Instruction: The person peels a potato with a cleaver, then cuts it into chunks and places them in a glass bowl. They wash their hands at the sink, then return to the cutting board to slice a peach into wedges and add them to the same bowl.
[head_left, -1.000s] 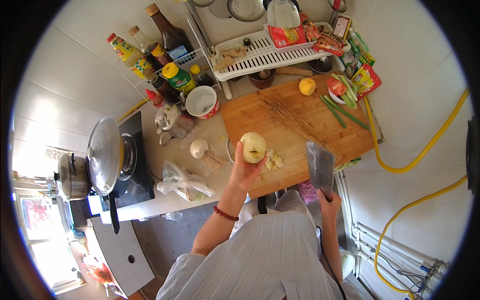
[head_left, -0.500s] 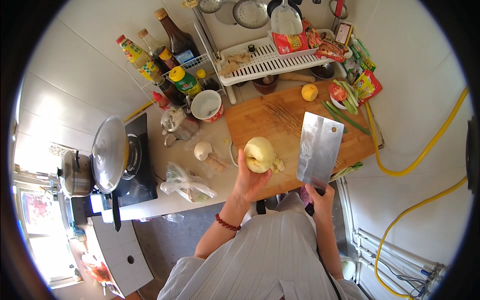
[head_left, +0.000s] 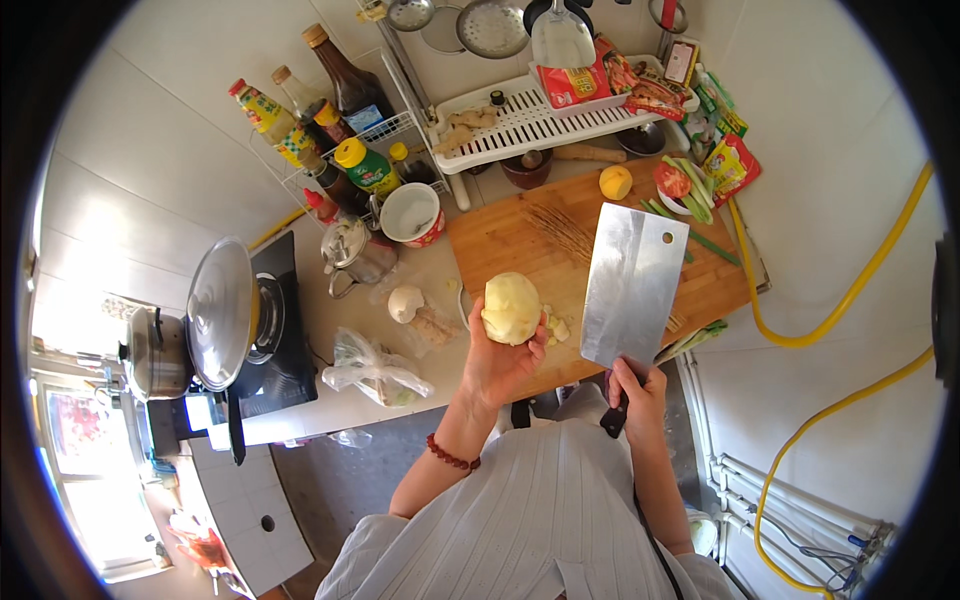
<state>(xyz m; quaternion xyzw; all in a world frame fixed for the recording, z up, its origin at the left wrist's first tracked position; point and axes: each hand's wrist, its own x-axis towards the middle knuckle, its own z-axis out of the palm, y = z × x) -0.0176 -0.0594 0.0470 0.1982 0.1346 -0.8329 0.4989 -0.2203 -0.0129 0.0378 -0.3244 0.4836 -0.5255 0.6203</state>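
From the head view, I see the round, pale-yellow peeled fruit (head_left: pixel 511 308) cupped in the left hand (head_left: pixel 497 368), over the near-left part of the brown wooden cutting board (head_left: pixel 482 240); being roundish, it shows no clear long axis. The right hand (head_left: pixel 641 398) grips the dark handle of a broad, rectangular steel cleaver (head_left: pixel 632 290), apart from the fruit, on its right. The cleaver's long axis points away from the body, leaning slightly right.

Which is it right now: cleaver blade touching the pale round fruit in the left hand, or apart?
Apart. The head view shows a strip of wooden cutting board between the pale round fruit and the cleaver blade.
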